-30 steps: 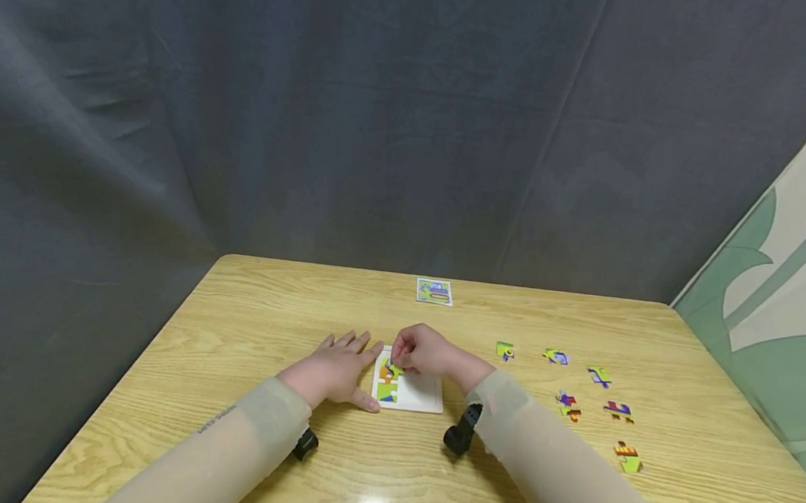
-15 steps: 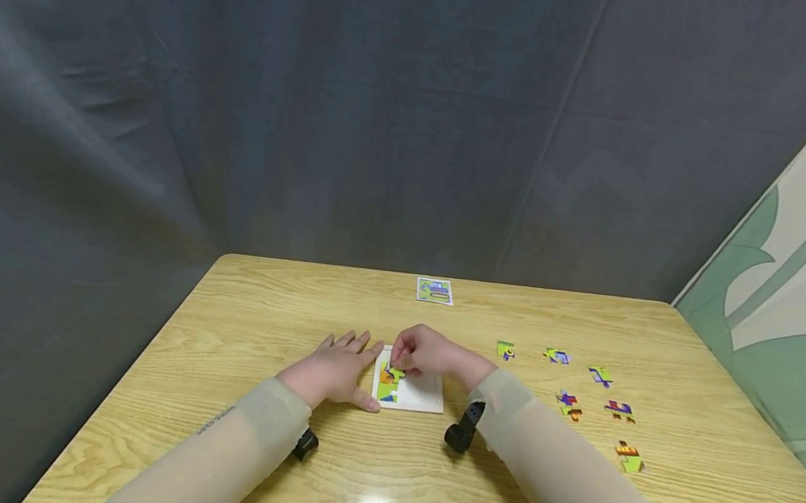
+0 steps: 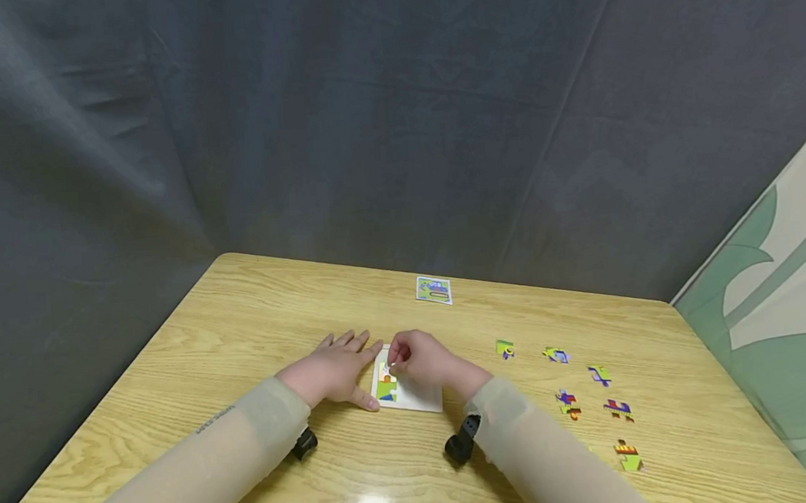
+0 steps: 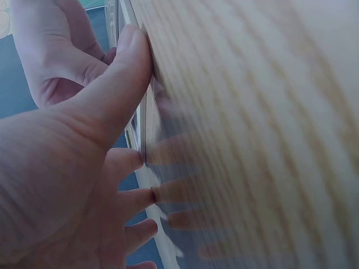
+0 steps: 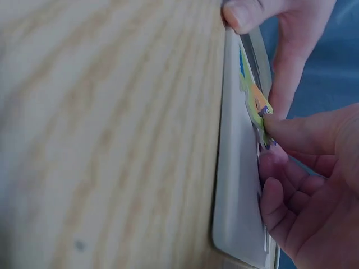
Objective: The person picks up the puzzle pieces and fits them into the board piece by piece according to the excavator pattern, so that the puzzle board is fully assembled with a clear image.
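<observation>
A white puzzle tray lies on the wooden table, with a few coloured pieces set in its left side. My left hand lies flat beside the tray's left edge, fingers straight, and its thumb presses against the rim. My right hand is curled over the tray's far left corner. It pinches a puzzle piece between thumb and fingers, held down on the tray next to the set pieces.
Several loose coloured pieces lie to the right of the tray, from one nearest it to one by the front right. A small picture card lies at the table's far edge. Dark curtains hang behind.
My right hand has shifted slightly left and lower over the tray with its piece. The left hand has stayed in place.
</observation>
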`<state>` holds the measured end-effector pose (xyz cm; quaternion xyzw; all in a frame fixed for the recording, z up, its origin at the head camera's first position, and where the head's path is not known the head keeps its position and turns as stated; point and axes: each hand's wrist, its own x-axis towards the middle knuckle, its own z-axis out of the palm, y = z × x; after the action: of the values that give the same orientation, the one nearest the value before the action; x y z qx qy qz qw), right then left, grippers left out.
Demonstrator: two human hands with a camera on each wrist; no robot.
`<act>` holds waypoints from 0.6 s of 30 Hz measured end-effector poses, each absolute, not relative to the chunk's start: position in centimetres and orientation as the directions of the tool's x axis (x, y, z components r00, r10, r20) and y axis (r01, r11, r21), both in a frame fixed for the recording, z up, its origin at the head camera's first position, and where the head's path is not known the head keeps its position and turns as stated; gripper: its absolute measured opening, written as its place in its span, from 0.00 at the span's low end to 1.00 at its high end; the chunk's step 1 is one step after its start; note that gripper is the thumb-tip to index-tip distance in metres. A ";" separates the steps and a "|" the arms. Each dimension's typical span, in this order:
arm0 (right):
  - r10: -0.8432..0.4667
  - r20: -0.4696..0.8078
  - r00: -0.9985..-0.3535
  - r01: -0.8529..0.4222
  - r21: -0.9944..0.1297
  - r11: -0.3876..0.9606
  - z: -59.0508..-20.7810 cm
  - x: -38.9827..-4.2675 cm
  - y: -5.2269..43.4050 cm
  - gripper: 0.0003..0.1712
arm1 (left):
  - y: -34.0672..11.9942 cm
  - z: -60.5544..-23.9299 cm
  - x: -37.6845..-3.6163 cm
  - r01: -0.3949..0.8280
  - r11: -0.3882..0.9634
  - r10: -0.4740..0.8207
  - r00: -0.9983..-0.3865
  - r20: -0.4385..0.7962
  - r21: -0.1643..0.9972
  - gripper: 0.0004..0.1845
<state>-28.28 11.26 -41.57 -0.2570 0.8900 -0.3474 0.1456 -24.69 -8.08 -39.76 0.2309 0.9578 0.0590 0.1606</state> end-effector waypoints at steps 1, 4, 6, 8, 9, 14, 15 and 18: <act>-0.555 -0.077 -0.828 -0.361 -0.684 0.634 -41.7 -28.2 11.2 0.08 | -8.1 -39.8 -24.7 0.424 0.886 0.462 -0.841 -0.280 0.187 0.57; -0.538 -0.065 -0.840 -0.370 -0.658 0.657 -41.8 -28.0 11.0 0.09 | -8.1 -39.8 -24.7 0.427 0.885 0.464 -0.841 -0.279 0.182 0.57; -0.529 -0.061 -0.846 -0.371 -0.646 0.667 -41.9 -27.9 10.9 0.10 | -8.1 -39.8 -24.7 0.428 0.885 0.464 -0.840 -0.281 0.182 0.57; -0.522 -0.058 -0.851 -0.369 -0.643 0.671 -41.8 -27.6 10.9 0.09 | -8.2 -39.9 -24.7 0.428 0.885 0.464 -0.840 -0.281 0.182 0.57; -0.522 -0.057 -0.851 -0.367 -0.646 0.670 -41.7 -27.5 10.9 0.09 | -8.2 -39.9 -24.7 0.425 0.886 0.463 -0.840 -0.283 0.187 0.57; -0.538 -0.055 -0.841 -0.384 -0.641 0.665 -41.3 -26.9 11.2 0.09 | -8.2 -39.9 -24.7 0.427 0.881 0.470 -0.839 -0.276 0.202 0.57; -0.543 -0.054 -0.838 -0.389 -0.638 0.664 -41.2 -26.8 11.3 0.08 | -8.2 -39.9 -24.7 0.428 0.881 0.470 -0.838 -0.277 0.201 0.57; -0.553 -0.046 -0.832 -0.398 -0.646 0.652 -40.9 -26.5 11.6 0.08 | -8.2 -39.8 -24.7 0.434 0.879 0.474 -0.836 -0.276 0.197 0.57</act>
<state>-26.54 11.60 -40.92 -0.2640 0.9008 -0.3231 0.1202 -24.69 -8.21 -39.79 0.2374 0.9561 0.0633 0.1598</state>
